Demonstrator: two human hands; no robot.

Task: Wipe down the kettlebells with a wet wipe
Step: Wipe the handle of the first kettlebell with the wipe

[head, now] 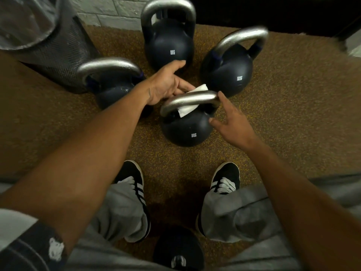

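The fingers [184, 87] of the left hand [166, 85] are pinching the wet wipe [188, 110], which is threading under the steel handle of the near 8KG kettlebell [185, 132]. The right hand [228, 122] is hovering at that handle's 3 o'clock end, its fingers spread and holding nothing. Three more kettlebells are standing on the speckled floor [293, 94]: at 10 o'clock [115, 92], 12 o'clock [170, 45] and 2 o'clock [230, 75].
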